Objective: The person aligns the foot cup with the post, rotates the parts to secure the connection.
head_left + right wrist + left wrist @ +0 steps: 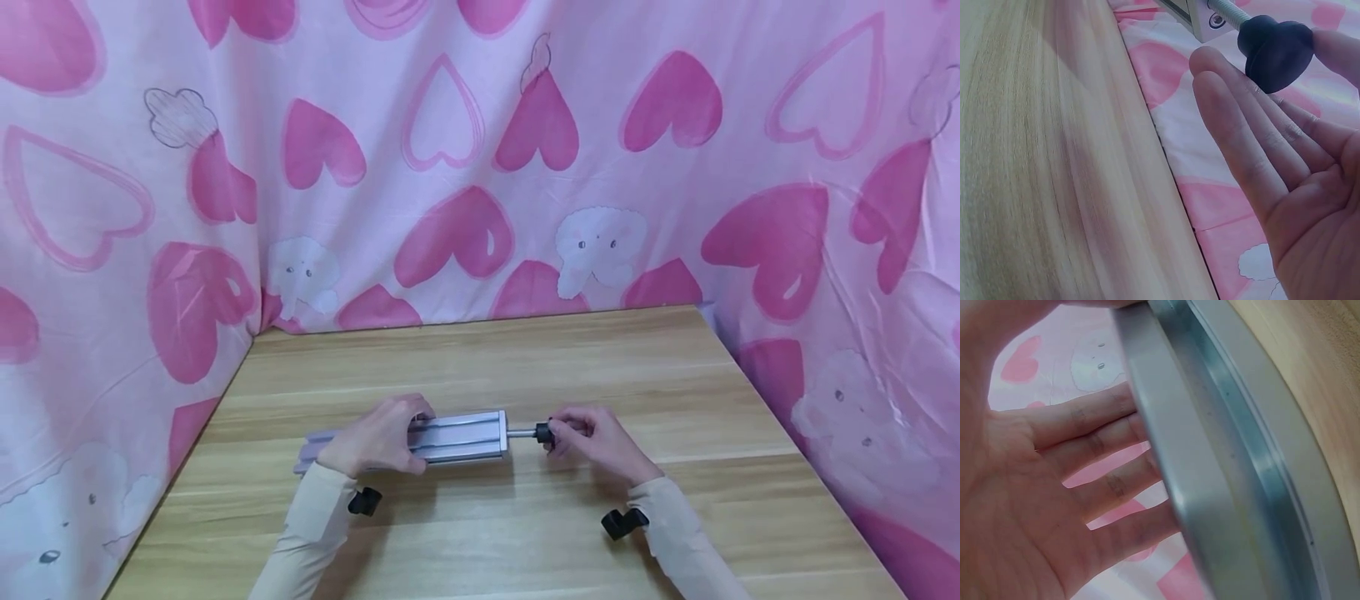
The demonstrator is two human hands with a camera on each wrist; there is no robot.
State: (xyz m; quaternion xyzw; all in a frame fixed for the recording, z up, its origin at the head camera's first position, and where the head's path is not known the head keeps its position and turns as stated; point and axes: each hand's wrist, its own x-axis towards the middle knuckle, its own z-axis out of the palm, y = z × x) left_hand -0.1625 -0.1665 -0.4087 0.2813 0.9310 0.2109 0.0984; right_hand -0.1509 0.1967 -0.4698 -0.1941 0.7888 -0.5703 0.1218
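A silver grooved aluminium profile (465,437) lies lengthwise across the table in the head view. My left hand (381,437) holds it from above, thumb on the near side and fingers over the far side; the left wrist view shows the fingertips against the metal profile (1169,419). From the profile's right end plate (503,435) a threaded rod (522,433) sticks out, tipped with a black levelling foot (1280,55). My right hand (600,442) pinches this foot at its outer end. In the right wrist view other fingers extend beneath it.
The wood-grain table (480,533) runs back to a pink heart-printed cloth (450,233) hanging behind and at both sides. A black wrist mount (365,501) sits at the left wrist, and another black mount (624,523) at the right.
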